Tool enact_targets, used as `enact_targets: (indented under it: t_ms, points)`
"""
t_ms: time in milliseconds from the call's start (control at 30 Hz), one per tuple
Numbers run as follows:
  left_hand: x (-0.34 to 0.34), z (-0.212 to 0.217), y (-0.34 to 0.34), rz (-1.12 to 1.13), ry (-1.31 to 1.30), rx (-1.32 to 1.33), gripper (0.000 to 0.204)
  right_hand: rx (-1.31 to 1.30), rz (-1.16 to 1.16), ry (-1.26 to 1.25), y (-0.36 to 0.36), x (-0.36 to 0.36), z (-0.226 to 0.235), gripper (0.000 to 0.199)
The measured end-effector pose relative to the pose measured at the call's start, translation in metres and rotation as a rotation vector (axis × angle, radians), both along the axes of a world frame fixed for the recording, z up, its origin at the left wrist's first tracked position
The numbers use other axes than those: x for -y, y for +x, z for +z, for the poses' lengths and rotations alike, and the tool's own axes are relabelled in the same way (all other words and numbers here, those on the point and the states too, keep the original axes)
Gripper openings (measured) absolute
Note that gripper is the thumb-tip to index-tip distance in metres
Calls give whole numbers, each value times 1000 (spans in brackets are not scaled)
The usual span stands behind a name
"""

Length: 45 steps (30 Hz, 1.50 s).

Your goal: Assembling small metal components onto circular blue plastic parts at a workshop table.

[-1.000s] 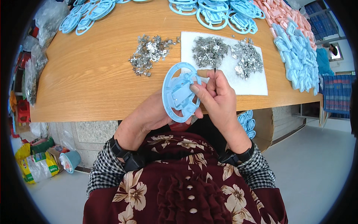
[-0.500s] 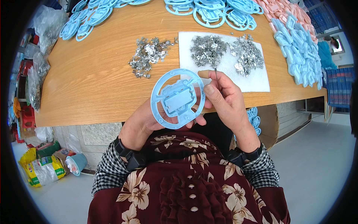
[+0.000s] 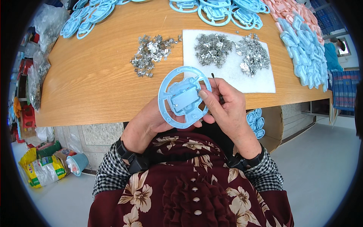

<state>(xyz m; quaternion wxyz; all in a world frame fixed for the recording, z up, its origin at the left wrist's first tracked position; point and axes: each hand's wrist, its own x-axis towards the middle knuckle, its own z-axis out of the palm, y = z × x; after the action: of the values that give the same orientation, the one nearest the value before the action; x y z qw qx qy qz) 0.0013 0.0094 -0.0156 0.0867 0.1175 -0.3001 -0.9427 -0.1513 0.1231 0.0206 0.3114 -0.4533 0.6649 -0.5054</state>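
A light blue plastic toy steering wheel (image 3: 184,100) is held over the table's near edge, the hollow side of its central housing facing up. My left hand (image 3: 150,118) grips it from beneath, with most of the fingers hidden behind it. On the right side of the housing my right hand (image 3: 230,108) presses its thumb, by a tiny metal part too small to make out. A thin dark rod-like tool (image 3: 214,81) sticks up out of the right hand's curled fingers; its lower part is hidden.
Small metal clips lie in one pile (image 3: 151,53) on the wooden table and two more on a white foam sheet (image 3: 227,81). More blue wheels (image 3: 214,15) line the far edge. Blue parts (image 3: 304,56) and pink parts (image 3: 293,15) are heaped at the right.
My right thumb has come down from beside the rim onto the housing. The tool now points up away from the fingers. The wheel has shifted slightly right.
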Motion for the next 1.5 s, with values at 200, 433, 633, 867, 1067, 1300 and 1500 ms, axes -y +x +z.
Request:
enact_targets:
  t_ms: [200,433,633,867,1067,1300,1500]
  points:
    - [2,-5,2,-41,194,-54,53,148,117,25,-11,1,-7,24]
    - [1,-5,0,-82,109,-99,67,403,86,6,-12,-6,5,30]
    - [-1,3,-5,-167,151,-87,61,413,188,130,-30,-12,15,28]
    - [18,43,5,-163,-219,344,40,570,-21,186,-56,-42,12,26]
    - [123,94,-3,40,-934,590,34,259,-302,293,-169,-207,-26,26]
    - [258,44,-28,506,-1833,963,23,-109,-776,339,-229,-338,-128,23]
    - [299,18,-64,552,-2508,991,20,-272,-624,141,-159,-246,-80,25]
